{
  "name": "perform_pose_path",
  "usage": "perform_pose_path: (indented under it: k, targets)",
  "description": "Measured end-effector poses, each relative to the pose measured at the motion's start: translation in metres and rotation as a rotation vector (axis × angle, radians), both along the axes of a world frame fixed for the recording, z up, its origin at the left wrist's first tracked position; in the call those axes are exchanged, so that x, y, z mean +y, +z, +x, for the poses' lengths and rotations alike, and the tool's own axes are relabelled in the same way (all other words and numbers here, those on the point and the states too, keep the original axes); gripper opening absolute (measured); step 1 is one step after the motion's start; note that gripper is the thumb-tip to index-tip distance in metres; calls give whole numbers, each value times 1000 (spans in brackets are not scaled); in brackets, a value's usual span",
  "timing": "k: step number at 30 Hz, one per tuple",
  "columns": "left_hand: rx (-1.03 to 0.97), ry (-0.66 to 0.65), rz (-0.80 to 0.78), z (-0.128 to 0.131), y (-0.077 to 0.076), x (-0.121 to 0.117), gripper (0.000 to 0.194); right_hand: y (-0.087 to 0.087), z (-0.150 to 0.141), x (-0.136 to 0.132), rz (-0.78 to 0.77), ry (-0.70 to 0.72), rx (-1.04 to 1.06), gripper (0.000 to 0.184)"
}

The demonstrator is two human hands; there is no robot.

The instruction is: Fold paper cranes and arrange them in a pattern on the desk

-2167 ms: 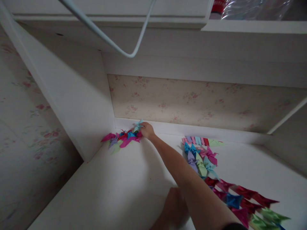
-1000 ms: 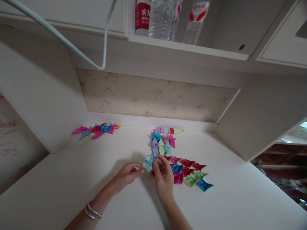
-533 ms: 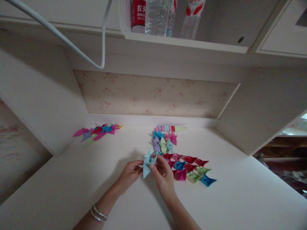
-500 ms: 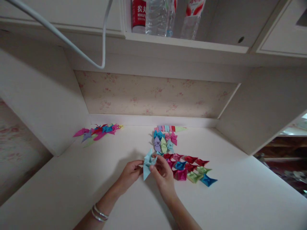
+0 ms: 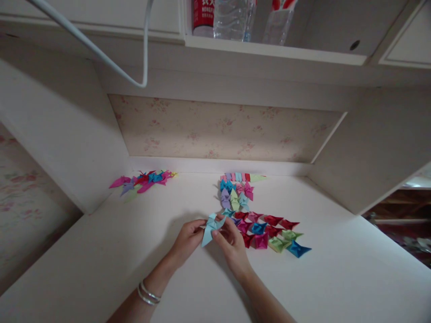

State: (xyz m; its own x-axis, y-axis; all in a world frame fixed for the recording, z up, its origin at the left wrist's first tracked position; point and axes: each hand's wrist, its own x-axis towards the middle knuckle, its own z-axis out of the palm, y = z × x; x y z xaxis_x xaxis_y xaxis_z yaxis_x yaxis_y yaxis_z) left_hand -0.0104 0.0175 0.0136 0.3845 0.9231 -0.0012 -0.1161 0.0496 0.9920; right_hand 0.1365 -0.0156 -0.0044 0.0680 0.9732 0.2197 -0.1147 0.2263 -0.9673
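Between my two hands, above the white tabletop, is a light blue origami crane with pointed folded tips. My left hand pinches its left side between thumb and fingers. On its right side, my right hand grips it with the thumb in front and the fingers behind. Just right of my right hand lie rows of folded paper pieces in red, pink, blue and green. Behind them sits a cluster of paper cranes in blue, purple, green and pink.
A loose heap of colourful folded paper cranes lies at the back left. Thin coloured strips line up near the back wall. Overhead, a shelf holds plastic bottles, and a white cable hangs in front.
The light blue crane has tilted a little in my fingers, and both hands still hold it. The camera view has shifted slightly, moving the surroundings right and up.
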Motion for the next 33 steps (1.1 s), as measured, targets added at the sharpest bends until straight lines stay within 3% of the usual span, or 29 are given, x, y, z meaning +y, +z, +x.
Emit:
perform_pose_path:
  k: [19,33]
  targets:
    - [2,-23,18,5,4,-1,28,7,-1,-2,-44,36,137,41]
    - [-10,-15,13,5,6,0,28,4,0,-2,-60,-68,110,40]
